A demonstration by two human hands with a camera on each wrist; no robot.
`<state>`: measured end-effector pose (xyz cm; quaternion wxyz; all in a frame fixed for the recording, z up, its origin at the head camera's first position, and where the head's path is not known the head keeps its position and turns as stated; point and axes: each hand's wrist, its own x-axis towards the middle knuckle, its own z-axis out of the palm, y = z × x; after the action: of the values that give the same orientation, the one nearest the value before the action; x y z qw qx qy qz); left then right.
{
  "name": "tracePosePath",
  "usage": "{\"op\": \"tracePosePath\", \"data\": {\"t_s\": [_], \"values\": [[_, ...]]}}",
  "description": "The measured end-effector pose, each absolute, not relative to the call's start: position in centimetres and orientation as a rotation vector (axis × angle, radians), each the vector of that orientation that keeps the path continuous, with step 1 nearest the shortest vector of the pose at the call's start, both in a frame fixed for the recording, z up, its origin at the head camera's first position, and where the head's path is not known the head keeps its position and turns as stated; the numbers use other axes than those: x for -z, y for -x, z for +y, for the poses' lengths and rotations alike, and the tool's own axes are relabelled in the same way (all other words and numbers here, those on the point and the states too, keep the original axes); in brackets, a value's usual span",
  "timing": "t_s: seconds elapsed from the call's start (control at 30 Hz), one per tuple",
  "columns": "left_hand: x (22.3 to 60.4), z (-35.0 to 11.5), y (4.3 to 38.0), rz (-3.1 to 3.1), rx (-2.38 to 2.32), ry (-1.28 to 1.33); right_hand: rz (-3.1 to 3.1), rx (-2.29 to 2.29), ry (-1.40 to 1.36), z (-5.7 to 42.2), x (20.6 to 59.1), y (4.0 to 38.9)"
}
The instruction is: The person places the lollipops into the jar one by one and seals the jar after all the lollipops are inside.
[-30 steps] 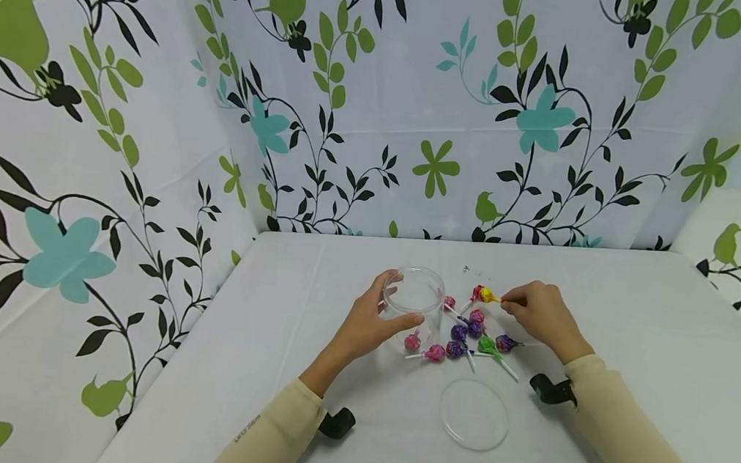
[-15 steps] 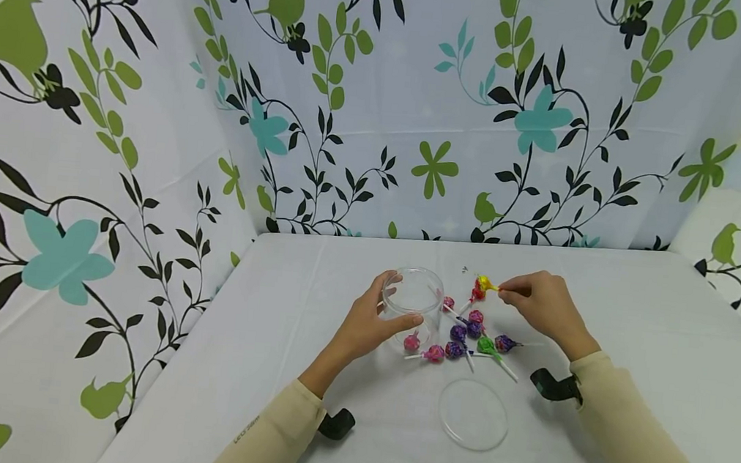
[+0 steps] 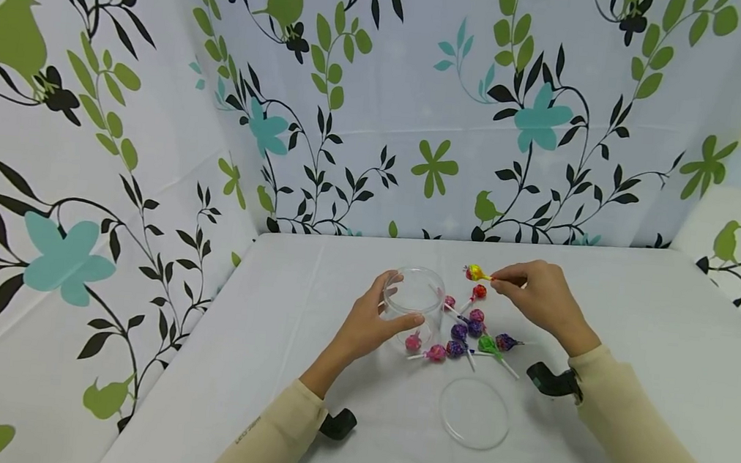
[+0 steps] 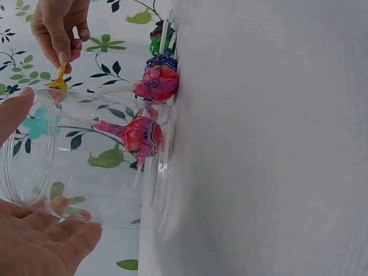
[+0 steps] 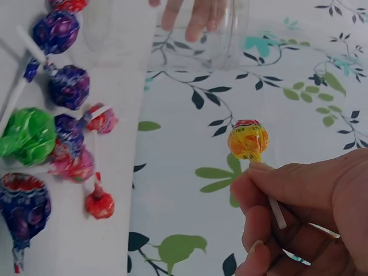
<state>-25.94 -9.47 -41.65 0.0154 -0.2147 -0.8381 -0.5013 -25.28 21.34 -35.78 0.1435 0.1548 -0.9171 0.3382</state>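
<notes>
My left hand (image 3: 364,325) grips a clear plastic jar (image 4: 103,190) that stands upright on the table, thumb on the near side and fingers round the far side. At the jar's bottom lies one pink-wrapped lollipop (image 4: 141,137). Above the table, to the right of the jar, my right hand (image 3: 542,296) pinches a yellow-wrapped lollipop (image 5: 248,141) by its stick between thumb and forefinger, its head pointing left. Several lollipops lie between the hands: a red one (image 3: 480,291), a green one (image 3: 487,345), purple ones (image 3: 459,332) and pink ones (image 3: 436,353).
A clear round lid (image 3: 472,447) lies flat on the white table (image 3: 391,454), nearer to me than the lollipops. Patterned cloth (image 3: 367,113) with leaves and birds hangs behind the table and at both sides.
My right hand has lifted the yellow lollipop away from beside the red one and brought it up and leftward toward the jar. The left hand and jar have stayed in place.
</notes>
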Motion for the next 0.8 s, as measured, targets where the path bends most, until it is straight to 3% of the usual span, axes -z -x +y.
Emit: {"op": "tracePosePath", "data": {"t_s": [0.8], "values": [[41.5,-9.4,25.9,-2.621,1.567,0.645,-2.584,-0.989,-0.589,17.5,33.4,25.0]]}}
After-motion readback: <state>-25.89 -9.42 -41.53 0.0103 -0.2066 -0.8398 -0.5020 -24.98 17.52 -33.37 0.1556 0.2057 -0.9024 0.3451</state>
